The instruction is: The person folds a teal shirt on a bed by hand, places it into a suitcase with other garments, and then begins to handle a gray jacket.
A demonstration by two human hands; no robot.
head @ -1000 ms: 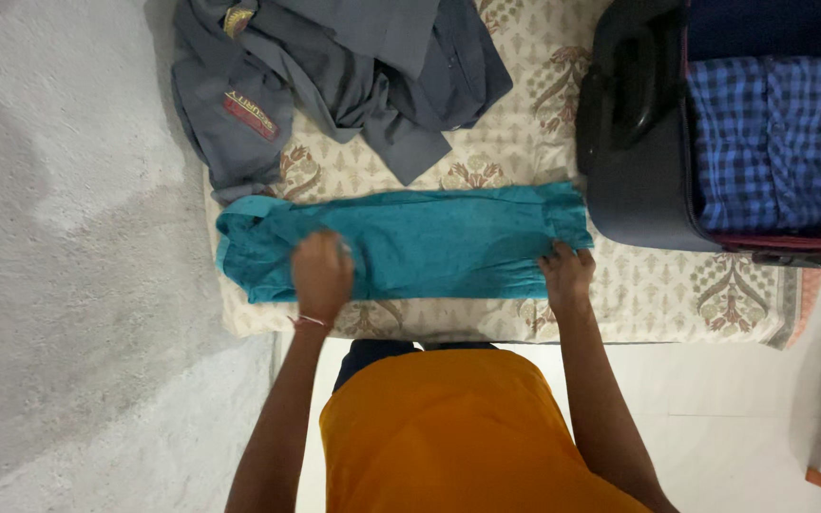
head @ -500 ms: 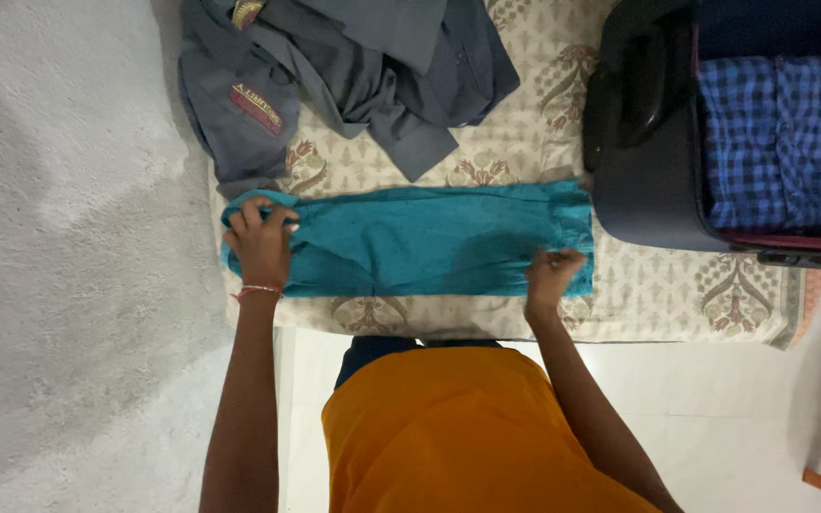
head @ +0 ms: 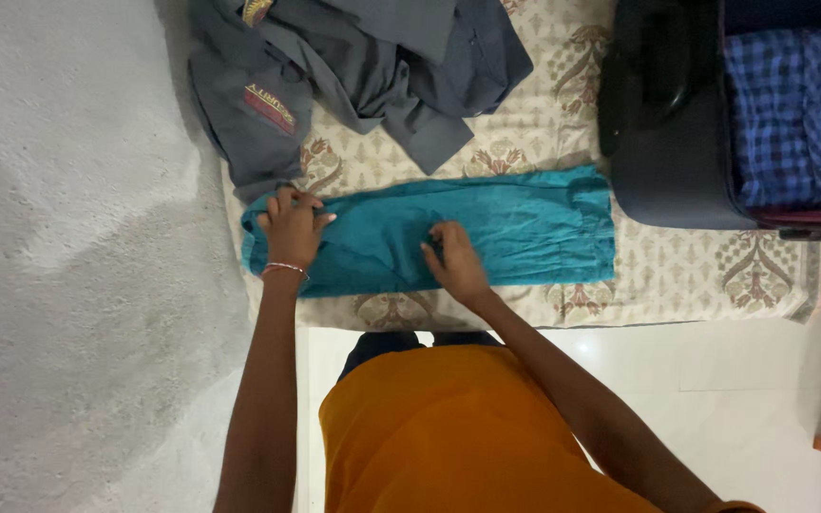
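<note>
Hands on cloth, both of them, down on the teal garment (head: 515,228) that lies folded into a long strip across the patterned bedsheet (head: 677,275). Left hand (head: 292,228) sits at the strip's nine o'clock end, fingers curled and pinching the fabric at the bunched edge there, a thin bracelet (head: 282,269) on the wrist. Right hand (head: 453,266) is near the middle of the strip, fingers bent and pressing down into the cloth; whether it grips a fold or only presses, I cannot tell. The three o'clock end of the strip lies flat and free, just beside the dark suitcase (head: 662,142).

Up at twelve o'clock from the left hand, a heap of grey shirts (head: 363,66) sprawls over the sheet, one with a red patch on its sleeve, its lower edge near the teal strip. Inside the open suitcase at two o'clock sits a blue checked cloth (head: 795,109). At nine o'clock, a rough whitish wall (head: 68,237) fills the view. At six o'clock, the person's orange top (head: 448,437) over a pale tiled floor (head: 715,380).
</note>
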